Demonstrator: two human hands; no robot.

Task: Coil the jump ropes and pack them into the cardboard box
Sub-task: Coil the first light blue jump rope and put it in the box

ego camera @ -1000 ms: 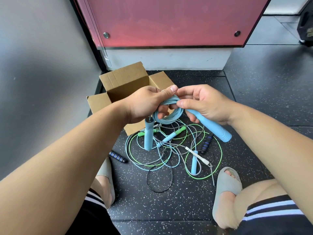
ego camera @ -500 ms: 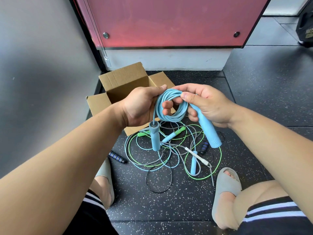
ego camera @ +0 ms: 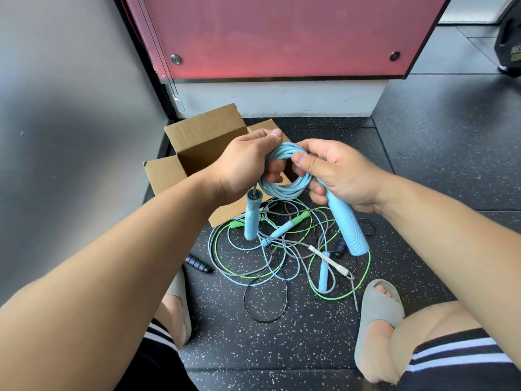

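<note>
A light blue jump rope is wound into a small coil held above the floor between both hands. My left hand grips the coil's left side, fingers through the loop; one blue handle hangs below it. My right hand pinches the coil's right side with the thumb on top and holds the other blue handle, which points down to the right. The open cardboard box stands on the floor just behind my left hand. A tangle of loose jump ropes, green, grey, blue and black, lies below the hands.
A black-and-blue handle lies left of the tangle. My feet in grey slides flank the ropes on the dark speckled floor. A grey wall runs along the left; a red panel on a white base stands behind the box.
The coil has been turned and tightened between my hands. The right-hand handle has swung from pointing right to hanging more steeply down. The left handle hangs a little lower.
</note>
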